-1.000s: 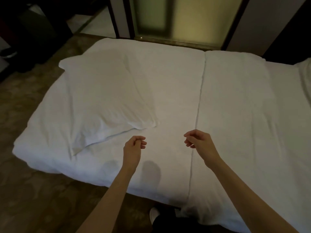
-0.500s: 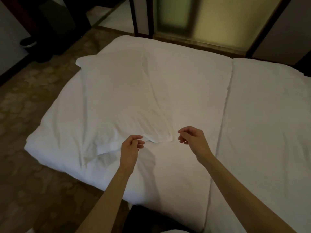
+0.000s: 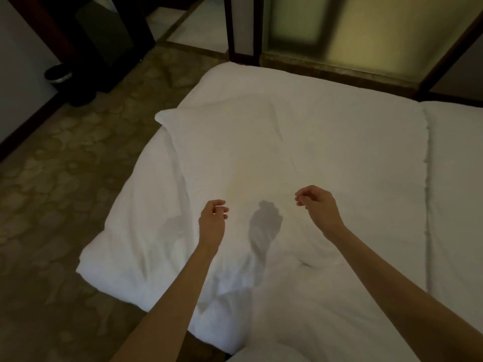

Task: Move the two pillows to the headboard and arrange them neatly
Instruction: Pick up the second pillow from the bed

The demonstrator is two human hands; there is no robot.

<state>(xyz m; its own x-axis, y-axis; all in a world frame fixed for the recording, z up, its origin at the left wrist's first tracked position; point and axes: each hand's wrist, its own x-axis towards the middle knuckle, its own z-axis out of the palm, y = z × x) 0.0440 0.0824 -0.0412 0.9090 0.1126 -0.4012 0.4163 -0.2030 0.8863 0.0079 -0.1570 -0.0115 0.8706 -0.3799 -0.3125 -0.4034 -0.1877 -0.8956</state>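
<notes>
One white pillow lies flat on the white bed, near the bed's left end. Both my hands hover just above the pillow's near part. My left hand has curled, slightly parted fingers and holds nothing. My right hand is the same, over the pillow's near right edge, and casts a shadow on the fabric between the hands. No second pillow or headboard is in view.
A fold line in the bedding runs across the bed at the right. Patterned carpet lies to the left. A dark waste bin and dark furniture stand at the back left; a frosted glass panel is behind the bed.
I have moved left and forward along the bed. Both hands, earlier short of the pillow's near edge, are now over the pillow. The pillow itself has not moved.
</notes>
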